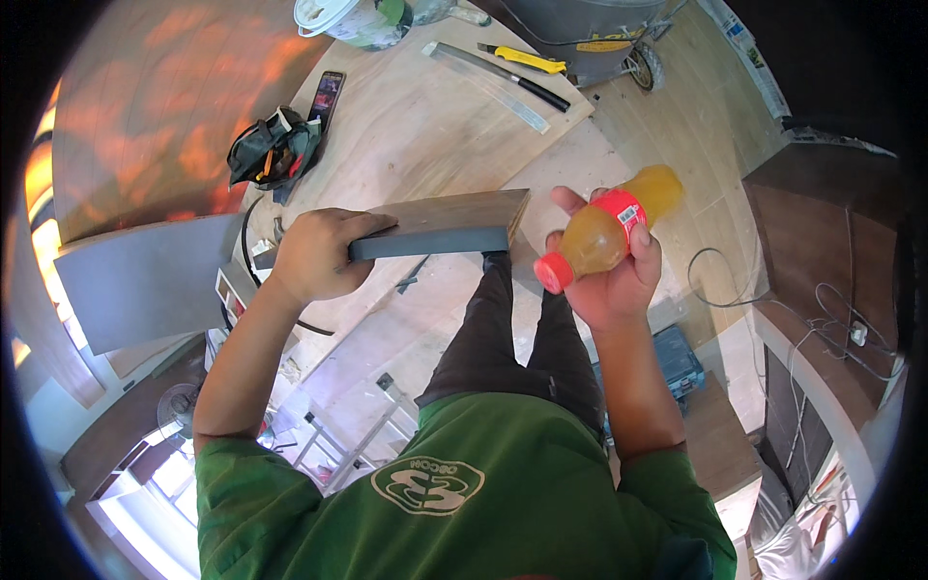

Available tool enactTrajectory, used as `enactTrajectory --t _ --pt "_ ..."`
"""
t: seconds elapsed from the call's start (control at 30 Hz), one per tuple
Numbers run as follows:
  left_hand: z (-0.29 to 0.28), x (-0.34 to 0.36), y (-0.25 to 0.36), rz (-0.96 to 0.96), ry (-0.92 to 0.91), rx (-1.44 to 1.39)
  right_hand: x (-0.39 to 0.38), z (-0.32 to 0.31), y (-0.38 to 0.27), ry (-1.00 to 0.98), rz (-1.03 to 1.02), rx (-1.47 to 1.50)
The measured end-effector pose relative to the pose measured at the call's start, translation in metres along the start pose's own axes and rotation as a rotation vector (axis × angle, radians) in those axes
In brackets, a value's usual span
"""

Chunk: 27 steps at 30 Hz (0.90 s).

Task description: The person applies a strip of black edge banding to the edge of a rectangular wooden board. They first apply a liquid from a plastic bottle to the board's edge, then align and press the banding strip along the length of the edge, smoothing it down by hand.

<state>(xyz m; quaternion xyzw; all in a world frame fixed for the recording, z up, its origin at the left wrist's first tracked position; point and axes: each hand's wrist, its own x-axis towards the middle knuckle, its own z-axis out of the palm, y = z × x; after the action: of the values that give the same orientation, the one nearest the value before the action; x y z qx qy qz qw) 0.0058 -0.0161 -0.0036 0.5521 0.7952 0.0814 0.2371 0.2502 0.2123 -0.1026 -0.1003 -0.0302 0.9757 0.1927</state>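
Note:
My left hand [319,256] is closed on the left end of a wood-grain board [445,213] with a dark grey edge strip facing me. The fingers lie over its top, and the board is tilted in front of my legs. To the right of it, my right hand [619,295] is wrapped round a plastic bottle [593,244] of yellow-orange liquid. That bottle has a red cap and a red label, and it lies aslant with the cap toward the board. Bottle and board are apart.
On a plywood sheet [387,145] ahead lie a yellow utility knife [522,60], a long black-handled blade [498,75], a phone [327,97] and a dark tool pouch [275,145]. A white bucket [353,21] and a grey wheeled machine [604,39] stand beyond. Loose cables [822,324] hang at right.

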Motion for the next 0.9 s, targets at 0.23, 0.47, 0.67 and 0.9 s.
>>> enactTrajectory --t 0.23,0.47,0.67,0.9 --pt "0.001 -0.004 0.004 -0.044 -0.003 0.019 -0.024 0.034 0.007 -0.071 0.126 -0.144" --pt "0.000 -0.002 0.000 -0.084 -0.052 -0.017 -0.030 0.055 0.014 0.022 0.093 -0.291" --pt "0.000 -0.005 0.000 -0.085 -0.023 -0.016 -0.035 0.061 0.014 0.053 0.119 -0.373" --pt "-0.005 -0.002 0.003 -0.111 -0.036 -0.022 -0.036 0.067 0.012 0.026 0.067 -0.394"
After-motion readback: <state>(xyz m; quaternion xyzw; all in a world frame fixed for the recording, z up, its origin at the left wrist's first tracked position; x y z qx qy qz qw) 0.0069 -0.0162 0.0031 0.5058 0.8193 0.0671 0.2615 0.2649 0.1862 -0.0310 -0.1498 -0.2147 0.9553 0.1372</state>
